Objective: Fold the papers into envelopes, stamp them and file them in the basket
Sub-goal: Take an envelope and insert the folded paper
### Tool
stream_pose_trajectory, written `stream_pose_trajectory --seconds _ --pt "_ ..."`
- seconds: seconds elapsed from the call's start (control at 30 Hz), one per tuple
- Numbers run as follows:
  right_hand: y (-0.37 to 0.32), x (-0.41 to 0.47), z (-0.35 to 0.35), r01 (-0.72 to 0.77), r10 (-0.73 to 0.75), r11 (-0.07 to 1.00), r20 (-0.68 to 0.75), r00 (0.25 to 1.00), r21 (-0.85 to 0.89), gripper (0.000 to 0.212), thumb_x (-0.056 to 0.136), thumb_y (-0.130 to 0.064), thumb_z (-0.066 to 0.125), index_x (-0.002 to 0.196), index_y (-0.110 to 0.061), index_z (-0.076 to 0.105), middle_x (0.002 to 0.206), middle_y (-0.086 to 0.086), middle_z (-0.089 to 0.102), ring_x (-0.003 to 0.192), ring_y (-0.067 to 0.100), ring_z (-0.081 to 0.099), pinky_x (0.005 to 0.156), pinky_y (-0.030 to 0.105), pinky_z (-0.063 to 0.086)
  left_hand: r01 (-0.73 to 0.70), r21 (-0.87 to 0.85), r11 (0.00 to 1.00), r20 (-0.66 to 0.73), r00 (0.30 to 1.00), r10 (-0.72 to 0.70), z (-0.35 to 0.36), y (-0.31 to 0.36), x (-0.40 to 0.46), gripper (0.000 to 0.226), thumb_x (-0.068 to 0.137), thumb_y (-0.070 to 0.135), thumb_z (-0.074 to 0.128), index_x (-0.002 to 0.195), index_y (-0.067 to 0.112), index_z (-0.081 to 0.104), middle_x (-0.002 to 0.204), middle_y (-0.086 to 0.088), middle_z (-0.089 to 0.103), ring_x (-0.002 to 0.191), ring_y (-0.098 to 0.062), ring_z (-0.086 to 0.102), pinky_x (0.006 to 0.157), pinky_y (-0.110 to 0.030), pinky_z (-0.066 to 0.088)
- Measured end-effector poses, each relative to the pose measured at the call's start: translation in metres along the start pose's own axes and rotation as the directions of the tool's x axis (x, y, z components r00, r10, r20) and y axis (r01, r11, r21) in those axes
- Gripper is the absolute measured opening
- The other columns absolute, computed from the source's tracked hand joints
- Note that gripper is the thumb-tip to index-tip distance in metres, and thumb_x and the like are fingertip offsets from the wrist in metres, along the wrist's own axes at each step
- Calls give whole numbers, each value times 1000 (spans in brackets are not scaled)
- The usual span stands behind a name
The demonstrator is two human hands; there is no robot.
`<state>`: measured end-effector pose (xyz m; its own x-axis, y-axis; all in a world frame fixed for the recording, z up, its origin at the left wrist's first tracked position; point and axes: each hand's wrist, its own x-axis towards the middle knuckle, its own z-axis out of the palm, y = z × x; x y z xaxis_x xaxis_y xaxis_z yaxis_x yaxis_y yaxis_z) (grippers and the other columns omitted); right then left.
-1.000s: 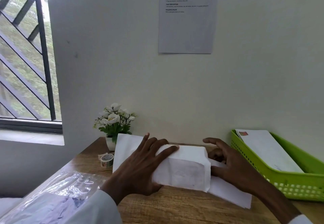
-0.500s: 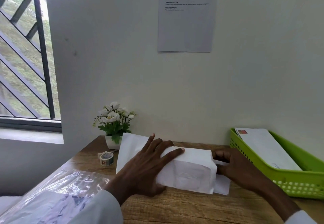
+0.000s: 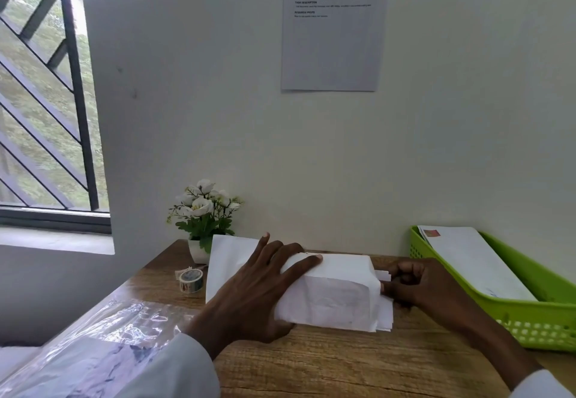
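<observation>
While pinned flat on the wooden desk (image 3: 343, 363), white envelope (image 3: 330, 291) sits centre frame, near the back wall, open mouth facing right. Left hand (image 3: 249, 298) spread on top, fingers straight and splayed, pressing down, thumb tucked at the front edge; nothing gripped. Right hand (image 3: 417, 285) at the envelope's right end, fingers curled, pinching the folded papers (image 3: 384, 315) where they stick out of the opening. Only a narrow strip of paper edges exposed past the mouth, rest inside (layers fanned slightly at the lower right corner). Envelope flap (image 3: 230, 260) stands up at the left end, behind the left hand's fingers.

Green basket (image 3: 530, 323) at far right on the desk, just beside the right hand, not touching it as far as visible. One finished envelope (image 3: 467, 260) leaning inside it, red stamp (image 3: 431, 233) in the upper left corner.

Left of the envelope: tape roll (image 3: 190, 280) upright on the desk, near the flap. Behind it, small white pot of white flowers (image 3: 204, 210) against the wall; flap overlaps the pot's right side in view (contact cannot be told). Clear plastic-wrapped pack (image 3: 103, 344) at lower left, partly under the left sleeve (image 3: 174, 372). White cuff of the right sleeve (image 3: 542, 386) at the bottom right corner.

Printed sheet (image 3: 333, 26) taped on the wall above, text too small to read. Barred window (image 3: 40, 86) at left, greenery outside.
</observation>
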<state>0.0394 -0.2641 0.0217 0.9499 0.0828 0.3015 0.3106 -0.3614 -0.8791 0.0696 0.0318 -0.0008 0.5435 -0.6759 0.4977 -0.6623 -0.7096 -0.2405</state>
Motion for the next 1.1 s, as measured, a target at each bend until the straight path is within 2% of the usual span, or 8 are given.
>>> stream_pose_trajectory --seconds 0.03,0.2,0.3,0.47,0.7,0.83,0.97,1.1 --pt "-1 0 6 12 -12 1000 -4 1000 21 1 80 3 72 81 2 73 62 15 69 48 14 59 46 22 49 -8 -2 1000 -1 1000 8 0 2 1 104 69 68 62 151 35 8 145 0 26 133 -20 25 121 -44 -5" --pt "2 1 21 27 -31 992 33 999 122 32 76 18 67 96 -5 76 89 7 78 78 16 74 61 23 57 -2 -12 1000 -28 1000 2 0 5 1 104 69 68 61 151 34 7 145 -1 28 132 -21 27 120 -46 -1" --pt "7 4 16 24 -23 987 -7 1000 160 23 77 19 65 93 6 73 88 20 75 73 25 70 58 27 58 8 -27 1000 -30 1000 -9 -2 3 0 103 70 68 61 152 34 8 146 -1 29 133 -21 28 120 -45 -2" --pt "18 8 18 -12 16 988 -24 1000 156 23 80 17 65 98 3 69 98 29 69 75 30 64 53 31 56 -7 -68 998 -55 999 3 -1 6 2 102 71 69 62 151 35 9 145 1 28 132 -19 28 120 -44 0" --pt "10 2 26 -50 45 986 30 999 161 48 76 20 67 108 -16 61 91 -8 74 67 9 67 49 25 52 -31 -129 991 -52 998 24 -2 9 1 102 72 67 64 151 32 11 144 0 29 132 -19 29 120 -45 3" --pt "4 -2 33 -3 2 994 12 1000 109 30 84 8 65 102 -16 68 84 -12 75 80 6 70 57 17 51 -51 -150 987 -32 998 46 -1 13 3 102 71 65 66 151 32 11 144 1 28 134 -18 27 121 -45 4" --pt "3 -5 36 4 -6 995 12 1000 100 25 88 2 64 89 -22 69 73 -13 73 65 -6 67 54 11 49 -59 -157 986 -25 998 55 1 14 3 102 72 65 64 152 32 10 144 1 28 136 -18 27 121 -45 5" --pt "5 -6 35 -70 58 957 49 997 282 18 86 3 63 95 -9 73 86 6 76 76 18 72 68 34 54 -31 -162 986 -54 998 23 1 13 4 102 71 70 63 151 30 13 143 -1 34 129 -19 34 119 -45 18"
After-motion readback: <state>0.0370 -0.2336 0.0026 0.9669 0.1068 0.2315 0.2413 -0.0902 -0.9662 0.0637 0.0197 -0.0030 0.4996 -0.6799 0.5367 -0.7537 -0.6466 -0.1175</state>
